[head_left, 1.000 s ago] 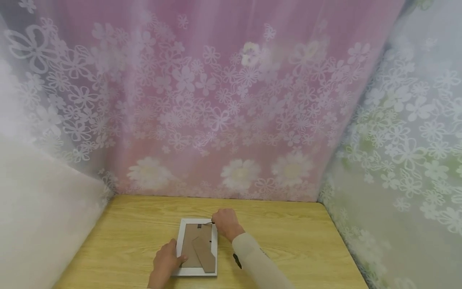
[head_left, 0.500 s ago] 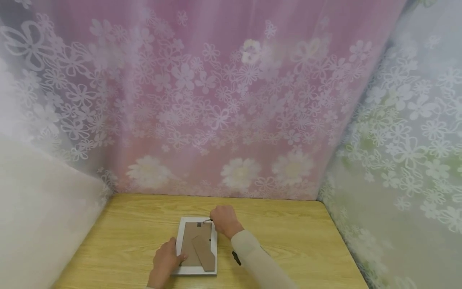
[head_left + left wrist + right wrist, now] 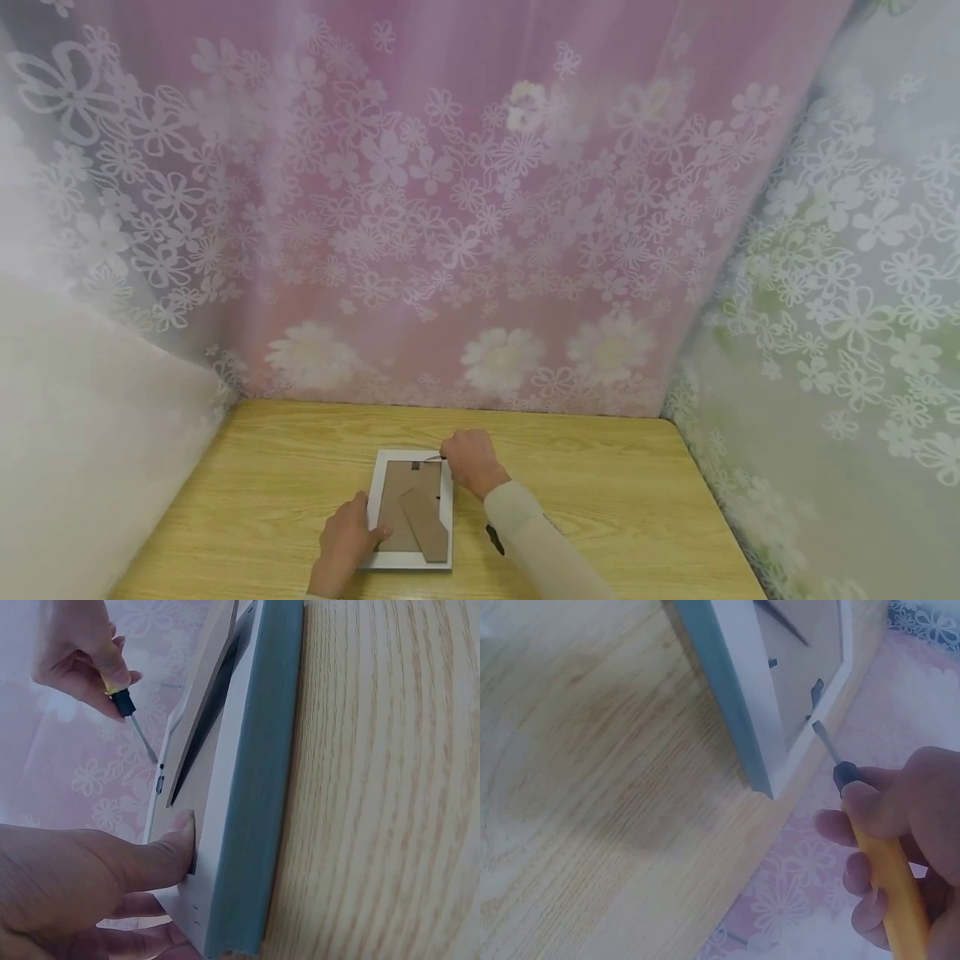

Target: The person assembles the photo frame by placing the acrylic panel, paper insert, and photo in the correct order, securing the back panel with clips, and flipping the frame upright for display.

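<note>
A picture frame (image 3: 446,517) lies face down on the table, white-rimmed, its brown backing board (image 3: 397,487) and slanted stand leg (image 3: 425,525) facing up. Gripping its lower left side is my left hand (image 3: 345,533), thumb pressed on the backing and fingers round the outer edge. My right hand (image 3: 472,462), above the far right corner, holds a yellow-handled screwdriver (image 3: 889,885) with a black collar. In the right wrist view the flat tip (image 3: 817,727) is right at the far rim, close to a small dark metal tab (image 3: 817,691) on the backing.
The wood-grain table (image 3: 600,500) extends around the frame on all sides. A pink floral curtain (image 3: 450,250) hangs behind its far edge. Pale floral fabric (image 3: 847,350) stands along the right side, and whitish fabric (image 3: 90,433) along the left.
The right hand with the screwdriver shifts slightly left, then back right, at the frame's far rim. My left hand and the frame stay in place.
</note>
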The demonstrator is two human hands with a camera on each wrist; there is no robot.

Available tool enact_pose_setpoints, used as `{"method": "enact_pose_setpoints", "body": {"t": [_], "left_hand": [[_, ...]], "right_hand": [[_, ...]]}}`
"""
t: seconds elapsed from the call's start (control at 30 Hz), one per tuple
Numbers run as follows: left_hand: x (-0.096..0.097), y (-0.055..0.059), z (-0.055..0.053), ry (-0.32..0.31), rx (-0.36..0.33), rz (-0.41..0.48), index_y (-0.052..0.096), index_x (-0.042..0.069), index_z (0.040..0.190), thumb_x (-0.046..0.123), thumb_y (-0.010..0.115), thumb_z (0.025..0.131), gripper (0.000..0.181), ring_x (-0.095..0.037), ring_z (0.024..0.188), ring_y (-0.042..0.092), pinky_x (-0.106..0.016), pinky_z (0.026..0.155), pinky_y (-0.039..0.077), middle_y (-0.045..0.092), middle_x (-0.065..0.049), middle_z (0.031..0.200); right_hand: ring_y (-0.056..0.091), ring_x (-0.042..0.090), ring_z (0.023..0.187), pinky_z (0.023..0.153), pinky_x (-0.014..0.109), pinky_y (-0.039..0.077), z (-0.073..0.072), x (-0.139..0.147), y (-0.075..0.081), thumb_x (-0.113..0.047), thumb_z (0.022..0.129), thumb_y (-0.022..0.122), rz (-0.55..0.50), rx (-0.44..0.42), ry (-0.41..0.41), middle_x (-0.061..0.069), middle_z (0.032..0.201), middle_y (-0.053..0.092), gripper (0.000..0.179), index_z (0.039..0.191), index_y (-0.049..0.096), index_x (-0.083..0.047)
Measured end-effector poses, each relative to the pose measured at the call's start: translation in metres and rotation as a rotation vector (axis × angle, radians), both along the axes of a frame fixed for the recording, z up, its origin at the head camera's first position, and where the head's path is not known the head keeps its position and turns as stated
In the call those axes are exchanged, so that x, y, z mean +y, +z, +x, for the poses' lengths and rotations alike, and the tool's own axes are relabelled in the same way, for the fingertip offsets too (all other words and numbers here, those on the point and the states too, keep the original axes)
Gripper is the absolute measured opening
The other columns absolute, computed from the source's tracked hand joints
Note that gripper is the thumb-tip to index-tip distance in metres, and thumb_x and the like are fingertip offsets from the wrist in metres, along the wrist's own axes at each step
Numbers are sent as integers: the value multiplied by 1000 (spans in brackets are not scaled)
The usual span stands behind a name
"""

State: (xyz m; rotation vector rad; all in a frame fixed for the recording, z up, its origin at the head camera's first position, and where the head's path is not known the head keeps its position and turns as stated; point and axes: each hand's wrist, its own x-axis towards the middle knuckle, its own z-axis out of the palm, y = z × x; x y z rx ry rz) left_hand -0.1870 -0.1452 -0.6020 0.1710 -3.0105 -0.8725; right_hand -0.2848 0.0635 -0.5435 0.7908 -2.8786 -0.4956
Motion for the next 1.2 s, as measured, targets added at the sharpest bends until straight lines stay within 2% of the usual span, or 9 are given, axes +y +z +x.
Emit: {"method": "enact_pose_setpoints", "body": {"t": [0.27,0.47,0.8,1.03,1.2], "left_hand": [[2,0,0,1,-5,-3,61,-5,109,26,91,75,55,-33,76,67,-48,62,53,69,-18,88],[2,1,0,1,-14,-3,61,-5,109,25,90,76,54,-34,79,68,-48,64,54,70,-19,90],[3,1,1,-6,-6,0,60,-5,108,25,90,76,54,-35,77,68,-48,63,54,69,-20,89],[1,1,1,3,-3,-4,60,-6,109,26,91,75,56,-36,79,69,-49,62,54,70,-21,91],[2,2,1,-6,2,-6,60,-7,112,26,91,75,58,-40,81,69,-50,63,54,70,-24,94]], "right_hand": [[64,8,62,52,26,51,-1,0,-3,-24,95,75,5,11,4,-7,75,73,12,97,81,-35],[58,8,57,51,26,49,1,-2,-1,-22,97,72,23,23,12,-5,67,67,15,84,78,-28],[51,5,52,50,26,49,3,-3,0,-21,97,71,61,77,23,-5,60,61,27,70,72,-24],[50,6,53,52,26,49,4,-9,2,-21,100,68,121,45,34,-5,64,63,26,74,72,-23],[41,5,52,51,26,48,5,-13,4,-22,100,67,176,56,51,-7,65,62,26,75,73,-25]]}}
